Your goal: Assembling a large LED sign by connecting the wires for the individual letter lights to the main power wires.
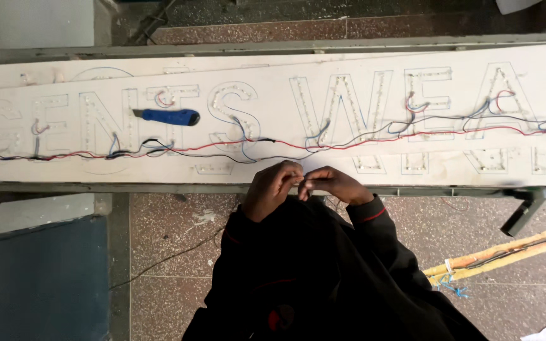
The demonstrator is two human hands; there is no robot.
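Both hands meet at lower centre of the frame, just below the near edge of the long white sign board [273, 136]. The left hand [272, 188] and right hand [333, 183] are both pinched shut on something thin between the fingertips, likely a wire end; it is too small to confirm. Red, black and blue wires [222, 150] already run along the board from the left edge to the right edge, looping up into most of the cut-out letters, so the wiring looks largely laid. Judging from this, joining at the centre is in hand, and the small letter row at lower right shows no wires reaching it. A blue utility knife [169, 116] lies on the board at upper left of centre, untouched. A wooden strip with cables [507, 251] lies on the floor at lower right.
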